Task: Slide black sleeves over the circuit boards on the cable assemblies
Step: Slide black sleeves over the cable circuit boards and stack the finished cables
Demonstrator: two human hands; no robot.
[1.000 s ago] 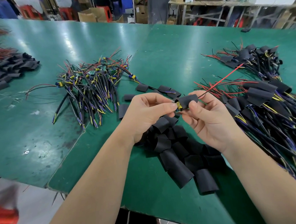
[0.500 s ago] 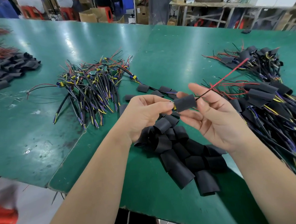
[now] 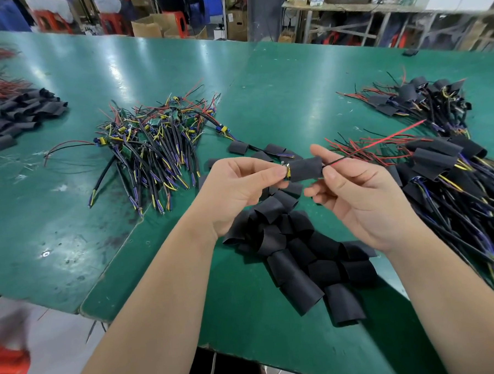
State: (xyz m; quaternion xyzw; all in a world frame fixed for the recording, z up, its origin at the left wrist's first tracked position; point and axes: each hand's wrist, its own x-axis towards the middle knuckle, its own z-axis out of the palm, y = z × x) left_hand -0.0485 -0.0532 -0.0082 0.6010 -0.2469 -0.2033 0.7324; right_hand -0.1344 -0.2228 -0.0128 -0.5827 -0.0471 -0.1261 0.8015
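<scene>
Between my hands hangs a black sleeve (image 3: pixel 306 169) covering a circuit board; only the board's yellow end (image 3: pixel 288 171) peeks out on the left. My left hand (image 3: pixel 237 190) pinches that exposed end with thumb and fingertips. My right hand (image 3: pixel 361 198) pinches the red and black wires (image 3: pixel 380 141) just right of the sleeve, which trail off to the upper right. Loose black sleeves (image 3: pixel 301 258) lie heaped on the green table (image 3: pixel 278 99) under my hands. Bare cable assemblies (image 3: pixel 157 137) are piled to the left.
Sleeved assemblies (image 3: pixel 451 176) are stacked at the right, with another heap (image 3: pixel 418 97) farther back. More black sleeves (image 3: pixel 16 116) and red wires sit at the far left. The table's front edge (image 3: pixel 83 309) runs close to my forearms. Shelves and boxes stand behind.
The sleeve has slid back a little, so the board's yellow end shows again. My right fingers have closed from the sleeve onto the wires beside it.
</scene>
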